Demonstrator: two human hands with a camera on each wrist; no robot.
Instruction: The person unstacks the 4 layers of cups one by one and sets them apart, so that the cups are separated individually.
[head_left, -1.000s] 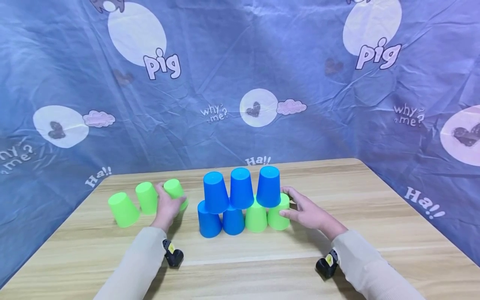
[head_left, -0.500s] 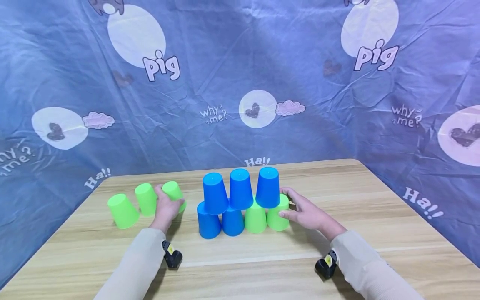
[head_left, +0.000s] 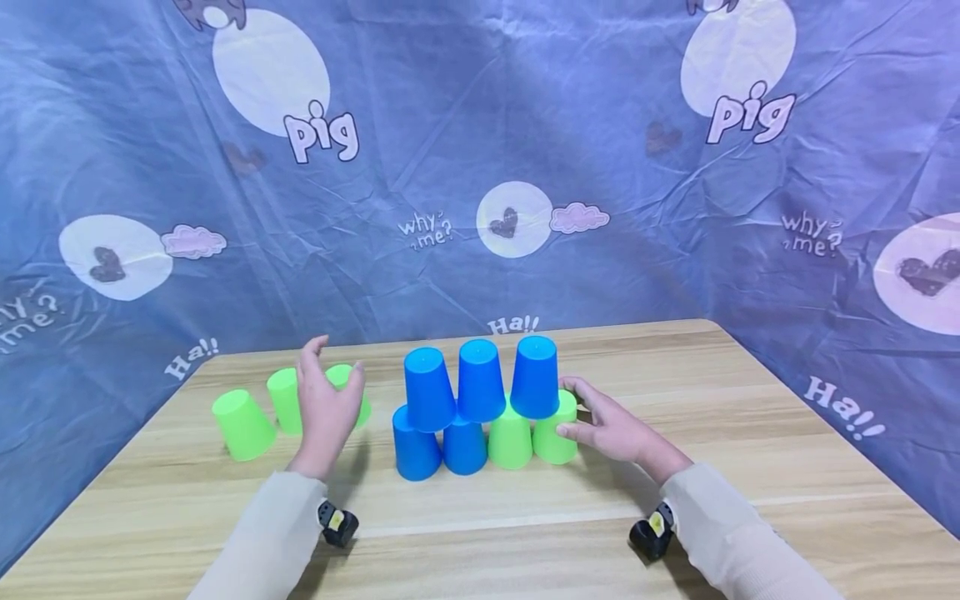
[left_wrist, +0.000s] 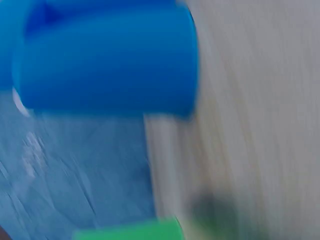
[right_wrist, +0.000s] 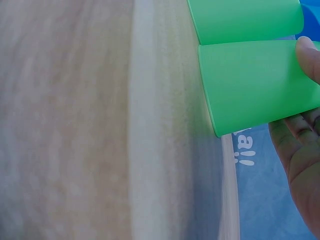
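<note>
In the head view my left hand [head_left: 327, 410] hovers with fingers spread in front of the right-hand loose green cup [head_left: 361, 413], holding nothing. Two more upside-down green cups, the middle one [head_left: 284, 402] and the left one [head_left: 243, 427], stand to its left. My right hand [head_left: 617, 423] holds the end green cup [head_left: 555, 437], thumb in front and fingers behind. This cup [right_wrist: 255, 85] also shows in the right wrist view. Two blue cups and another green cup [head_left: 510, 442] share its bottom row. Several blue cups, one in the middle [head_left: 481, 383], rest upside down on that row.
The wooden table [head_left: 465, 550] carries everything. Behind it hangs a blue printed cloth [head_left: 420, 283]. In the blurred left wrist view a blue cup [left_wrist: 107, 62] fills the top, and a green cup [left_wrist: 132, 231] shows at the bottom edge.
My left hand has come off the right-hand loose green cup, rising with its fingers spread; that cup stays where it stood. The right hand keeps its place on the end green cup.
</note>
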